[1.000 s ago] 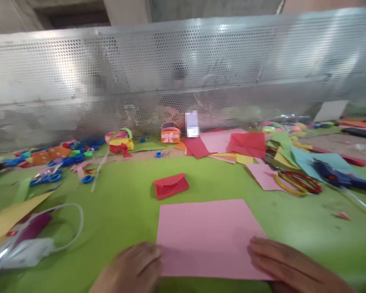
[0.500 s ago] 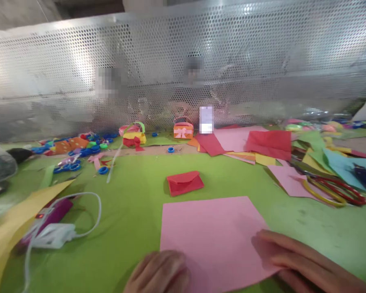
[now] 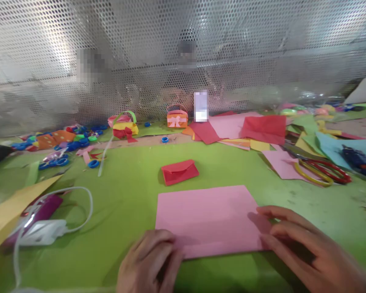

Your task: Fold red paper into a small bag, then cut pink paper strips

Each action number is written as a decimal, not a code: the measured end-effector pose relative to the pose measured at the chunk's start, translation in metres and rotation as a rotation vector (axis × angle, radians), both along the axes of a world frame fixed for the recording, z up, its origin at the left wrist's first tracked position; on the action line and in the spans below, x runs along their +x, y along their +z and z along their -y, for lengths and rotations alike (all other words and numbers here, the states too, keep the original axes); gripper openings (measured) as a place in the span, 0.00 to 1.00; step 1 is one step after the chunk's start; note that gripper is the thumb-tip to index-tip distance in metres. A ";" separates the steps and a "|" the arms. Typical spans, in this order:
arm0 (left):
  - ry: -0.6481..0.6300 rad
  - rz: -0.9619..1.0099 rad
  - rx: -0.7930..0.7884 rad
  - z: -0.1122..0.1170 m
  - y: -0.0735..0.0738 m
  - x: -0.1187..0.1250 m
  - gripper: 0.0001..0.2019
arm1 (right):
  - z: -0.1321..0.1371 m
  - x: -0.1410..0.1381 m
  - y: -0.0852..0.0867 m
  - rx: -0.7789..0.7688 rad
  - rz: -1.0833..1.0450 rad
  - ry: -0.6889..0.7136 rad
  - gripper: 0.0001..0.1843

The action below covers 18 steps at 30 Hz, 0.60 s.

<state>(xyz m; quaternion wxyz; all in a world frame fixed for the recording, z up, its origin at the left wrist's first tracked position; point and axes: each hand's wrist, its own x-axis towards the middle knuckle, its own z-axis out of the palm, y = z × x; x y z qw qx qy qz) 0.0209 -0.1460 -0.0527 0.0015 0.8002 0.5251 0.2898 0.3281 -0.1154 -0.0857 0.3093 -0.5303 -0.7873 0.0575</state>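
A sheet of pink paper (image 3: 207, 219) lies on the green table in front of me, its near edge seemingly turned up in a narrow strip. My left hand (image 3: 154, 258) is closed at the near left corner, fingers curled and thumb against the paper. At the right edge, my right hand (image 3: 301, 240) holds the near right corner between thumb and fingers, with the index finger stretched along the side. Just beyond the sheet sits a small folded red paper envelope (image 3: 179, 171), touched by neither hand.
Scissors with yellow and red handles (image 3: 321, 171) lie right, near a dark blue tool (image 3: 360, 160). A white charger (image 3: 44, 232) with its cable is at left. Small paper bags (image 3: 177, 120) stand by the perforated metal panel (image 3: 140, 53), near a phone (image 3: 201, 106).
The paper's near edge has come up and away from me, so the sheet looks shorter. Both hands moved with it to its near corners. The whole view has tilted down slightly.
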 end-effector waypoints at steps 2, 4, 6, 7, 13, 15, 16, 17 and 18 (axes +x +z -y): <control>0.039 0.020 -0.026 -0.001 0.002 0.004 0.08 | -0.001 -0.003 0.005 0.000 0.037 0.014 0.17; 0.059 0.034 -0.056 -0.002 0.003 0.007 0.09 | -0.002 -0.006 0.009 0.000 0.061 0.031 0.16; 0.067 0.051 -0.095 -0.003 0.004 0.008 0.09 | -0.002 -0.009 0.013 0.023 0.047 0.018 0.17; 0.071 0.065 -0.112 -0.003 0.004 0.008 0.08 | -0.001 -0.010 0.014 0.039 0.031 0.010 0.18; 0.037 0.061 -0.100 -0.003 0.003 0.000 0.05 | -0.005 -0.018 0.017 0.122 0.003 -0.023 0.18; 0.015 -0.056 -0.026 -0.009 0.003 -0.004 0.07 | -0.009 -0.022 0.017 0.204 0.034 -0.064 0.18; 0.008 -0.123 0.015 -0.012 0.003 -0.006 0.08 | -0.011 -0.024 0.017 0.250 0.052 -0.080 0.18; -0.002 -0.191 0.043 -0.016 0.004 -0.008 0.10 | -0.013 -0.026 0.016 0.292 0.068 -0.083 0.18; -0.012 -0.249 0.052 -0.020 0.005 -0.009 0.12 | -0.015 -0.027 0.015 0.323 0.084 -0.067 0.17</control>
